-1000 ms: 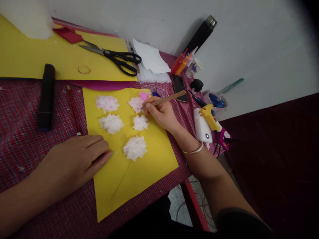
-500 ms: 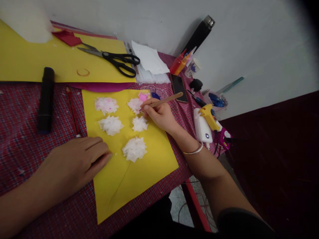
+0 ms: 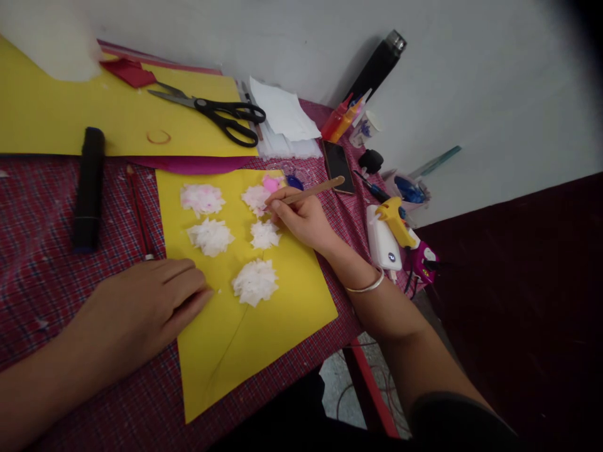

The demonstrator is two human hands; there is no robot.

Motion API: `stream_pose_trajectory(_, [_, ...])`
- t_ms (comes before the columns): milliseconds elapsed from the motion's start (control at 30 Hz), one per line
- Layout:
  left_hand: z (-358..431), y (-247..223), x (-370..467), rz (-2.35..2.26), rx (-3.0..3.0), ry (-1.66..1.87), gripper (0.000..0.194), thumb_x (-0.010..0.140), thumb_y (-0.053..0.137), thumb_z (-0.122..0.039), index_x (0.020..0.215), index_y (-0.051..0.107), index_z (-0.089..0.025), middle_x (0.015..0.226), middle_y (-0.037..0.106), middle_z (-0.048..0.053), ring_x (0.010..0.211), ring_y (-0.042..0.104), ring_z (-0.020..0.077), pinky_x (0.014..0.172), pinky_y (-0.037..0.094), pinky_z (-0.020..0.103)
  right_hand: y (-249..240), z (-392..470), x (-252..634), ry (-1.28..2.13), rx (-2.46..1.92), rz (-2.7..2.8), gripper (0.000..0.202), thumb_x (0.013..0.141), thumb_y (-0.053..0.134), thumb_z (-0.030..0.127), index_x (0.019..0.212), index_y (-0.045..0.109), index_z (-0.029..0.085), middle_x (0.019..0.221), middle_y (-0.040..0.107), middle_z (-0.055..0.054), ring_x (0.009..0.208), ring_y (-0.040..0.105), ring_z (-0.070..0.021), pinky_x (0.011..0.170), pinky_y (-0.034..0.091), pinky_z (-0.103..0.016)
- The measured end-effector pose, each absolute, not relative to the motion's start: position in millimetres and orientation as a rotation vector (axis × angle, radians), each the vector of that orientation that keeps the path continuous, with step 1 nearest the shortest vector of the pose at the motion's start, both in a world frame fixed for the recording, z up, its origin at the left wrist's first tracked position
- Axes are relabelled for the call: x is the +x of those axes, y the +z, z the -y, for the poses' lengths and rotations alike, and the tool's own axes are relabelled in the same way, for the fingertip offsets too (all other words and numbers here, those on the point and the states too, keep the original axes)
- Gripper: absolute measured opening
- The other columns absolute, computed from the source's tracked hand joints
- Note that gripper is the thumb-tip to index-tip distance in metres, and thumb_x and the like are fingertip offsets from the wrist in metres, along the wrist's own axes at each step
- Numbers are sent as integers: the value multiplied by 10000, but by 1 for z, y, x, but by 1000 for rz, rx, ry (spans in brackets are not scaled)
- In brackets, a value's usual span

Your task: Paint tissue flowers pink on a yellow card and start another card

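Note:
My right hand (image 3: 301, 216) is closed around a paintbrush (image 3: 320, 187) with a light wooden handle pointing up and right; my fingers hide its bristle end. It is at a pink-tinted tissue-paper flower (image 3: 255, 199) on a yellow sheet (image 3: 282, 333). Another pink-tinted flower (image 3: 202, 198) lies to the left. Three white ones, a left one (image 3: 210, 236), a small one (image 3: 264, 234) and a lower one (image 3: 255, 282), sit nearer me, with a thin drawn line below. My left hand (image 3: 155, 298) rests loosely, palm down, over the sheet's left edge, holding nothing.
A clear palette (image 3: 294, 182) with pink and blue paint touches the sheet's far edge. Scissors (image 3: 211, 110), white paper (image 3: 285, 116), a phone (image 3: 338, 166) and paint bottles (image 3: 340, 122) lie beyond. At right are a glue gun (image 3: 396, 220) and power bank (image 3: 382, 238); at left, a black case (image 3: 88, 188).

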State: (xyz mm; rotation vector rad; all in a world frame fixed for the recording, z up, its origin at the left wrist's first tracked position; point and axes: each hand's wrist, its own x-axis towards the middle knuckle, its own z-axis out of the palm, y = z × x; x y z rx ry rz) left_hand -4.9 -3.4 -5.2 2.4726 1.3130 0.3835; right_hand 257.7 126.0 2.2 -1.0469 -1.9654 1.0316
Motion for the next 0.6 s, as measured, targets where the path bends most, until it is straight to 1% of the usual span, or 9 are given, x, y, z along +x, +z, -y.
stream_pose_trajectory(167, [3,-5,-4,-1302,2471,422,362,976,358,-438,751,589,-271,736,627,-8,713,601,215,721,401,390,2,-124,257,1060,-1025,1964,242,933,524,384,860,599,165,795,632,-19,612,565,-76,567,465,-207])
stream_pose_trajectory(300, [3,-5,-5,-1304,2475,421,338,976,377,-429,760,581,-268,742,621,-9,722,601,222,726,401,394,2,-124,257,1082,-995,1947,238,929,528,387,866,597,168,753,609,-6,597,567,-76,543,449,-199])
stream_pose_trajectory(600, [4,-7,-5,-1296,2466,424,318,977,389,-418,768,577,-269,750,618,-13,729,591,218,750,384,395,3,-123,258,1090,-1024,1941,286,917,556,451,888,605,170,687,596,3,590,555,-92,541,445,-210])
